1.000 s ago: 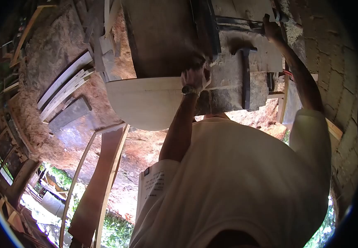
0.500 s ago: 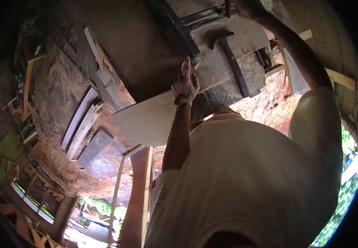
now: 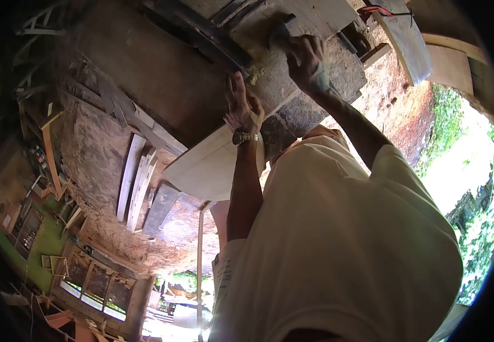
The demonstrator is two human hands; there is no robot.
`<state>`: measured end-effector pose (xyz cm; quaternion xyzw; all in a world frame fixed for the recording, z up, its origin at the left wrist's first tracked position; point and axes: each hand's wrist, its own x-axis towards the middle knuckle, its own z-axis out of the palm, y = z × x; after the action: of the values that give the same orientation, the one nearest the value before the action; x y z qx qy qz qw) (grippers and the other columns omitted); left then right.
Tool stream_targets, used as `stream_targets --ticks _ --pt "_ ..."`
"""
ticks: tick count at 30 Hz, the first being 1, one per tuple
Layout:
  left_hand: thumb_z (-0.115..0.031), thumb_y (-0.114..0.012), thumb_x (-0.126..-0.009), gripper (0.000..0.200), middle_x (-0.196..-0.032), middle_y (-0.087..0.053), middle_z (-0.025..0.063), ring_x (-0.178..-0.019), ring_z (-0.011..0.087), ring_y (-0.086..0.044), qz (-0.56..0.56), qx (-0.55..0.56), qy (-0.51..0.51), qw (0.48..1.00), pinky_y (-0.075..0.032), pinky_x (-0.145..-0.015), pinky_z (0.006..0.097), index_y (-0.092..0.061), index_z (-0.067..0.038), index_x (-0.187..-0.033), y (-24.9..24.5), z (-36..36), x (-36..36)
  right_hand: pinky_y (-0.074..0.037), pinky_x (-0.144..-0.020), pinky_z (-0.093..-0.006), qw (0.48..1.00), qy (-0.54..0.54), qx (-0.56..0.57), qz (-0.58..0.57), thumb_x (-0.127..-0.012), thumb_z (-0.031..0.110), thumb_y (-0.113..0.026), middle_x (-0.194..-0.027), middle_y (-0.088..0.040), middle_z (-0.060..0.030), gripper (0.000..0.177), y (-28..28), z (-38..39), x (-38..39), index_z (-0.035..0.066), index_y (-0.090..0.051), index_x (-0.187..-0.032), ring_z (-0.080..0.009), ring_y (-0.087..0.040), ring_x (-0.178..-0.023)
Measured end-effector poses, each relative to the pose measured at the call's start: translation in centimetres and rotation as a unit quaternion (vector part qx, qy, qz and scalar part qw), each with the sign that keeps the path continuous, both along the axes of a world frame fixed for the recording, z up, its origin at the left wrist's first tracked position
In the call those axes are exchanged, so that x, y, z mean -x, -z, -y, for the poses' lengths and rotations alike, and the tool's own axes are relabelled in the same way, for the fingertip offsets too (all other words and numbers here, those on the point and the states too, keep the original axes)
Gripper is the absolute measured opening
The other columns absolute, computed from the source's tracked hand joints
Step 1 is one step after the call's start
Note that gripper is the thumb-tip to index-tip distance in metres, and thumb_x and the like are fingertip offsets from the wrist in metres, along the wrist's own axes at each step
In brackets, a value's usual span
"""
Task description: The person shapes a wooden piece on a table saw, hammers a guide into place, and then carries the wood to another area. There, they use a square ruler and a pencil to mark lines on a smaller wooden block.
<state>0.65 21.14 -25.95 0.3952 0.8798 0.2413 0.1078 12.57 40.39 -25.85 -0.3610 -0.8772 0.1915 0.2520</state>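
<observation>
My left hand (image 3: 243,111), with a watch on its wrist, rests with fingers stretched out on the edge of a pale wooden board (image 3: 204,165). Its fingertips reach the near end of a long dark bar (image 3: 201,34) that lies across the work surface (image 3: 275,85). My right hand (image 3: 308,64) is curled around a hammer (image 3: 282,29). The hammer's dark head shows beyond the fingers, while most of the handle is hidden beneath the hand.
Planks (image 3: 134,182) lie on the dusty ground to the left. Right of the work surface are a leaning board (image 3: 404,48) and a red cable (image 3: 375,9). A wooden frame (image 3: 96,282) stands at lower left.
My right hand has come down from the top of the view onto the hammer, which lay untouched before. My left hand stays by the bar's end. The view has shifted.
</observation>
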Motion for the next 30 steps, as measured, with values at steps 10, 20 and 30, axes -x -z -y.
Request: stream_targets --ticks 10,20,30 --pt "0.007 -0.064 -0.081 0.081 -0.112 -0.07 0.011 -0.102 0.0352 -0.066 -0.016 -0.049 -0.038 0.998 -0.057 -0.081 0.0474 -0.053 -0.032 -0.151 2.2 0.2 0.0 -0.053 -0.071 -0.0457 0.955 0.046 0.29 -0.047 -0.097 0.019 -0.064 -0.098 -0.062 -0.0219 0.031 2.5 1.9 -5.2 0.002 -0.057 -0.122 -0.0369 -0.065 -0.082" --pt "0.002 -0.062 -0.086 0.072 -0.116 -0.076 0.0057 -0.1 0.0269 -0.072 -0.042 -0.052 -0.024 0.998 -0.056 -0.085 0.0408 -0.054 -0.024 -0.152 3.8 0.6 0.5 -0.044 -0.043 -0.0329 0.745 0.22 0.599 -0.195 -0.107 0.038 -0.054 -0.065 -0.055 -0.0039 0.034 0.0 16.8 -0.6 0.005 -0.048 -0.101 -0.0134 -0.057 -0.05" --pt "-0.004 -0.065 -0.087 0.071 -0.113 -0.077 0.0038 -0.098 0.0281 -0.072 -0.041 -0.059 -0.022 0.997 -0.056 -0.082 0.0409 -0.053 -0.026 -0.153 3.8 0.8 0.4 -0.048 -0.052 -0.0453 0.94 0.188 0.273 -0.078 -0.106 0.027 -0.055 -0.065 -0.062 -0.0178 0.026 3.7 18.9 1.7 0.001 -0.052 -0.105 -0.0333 -0.067 -0.057"
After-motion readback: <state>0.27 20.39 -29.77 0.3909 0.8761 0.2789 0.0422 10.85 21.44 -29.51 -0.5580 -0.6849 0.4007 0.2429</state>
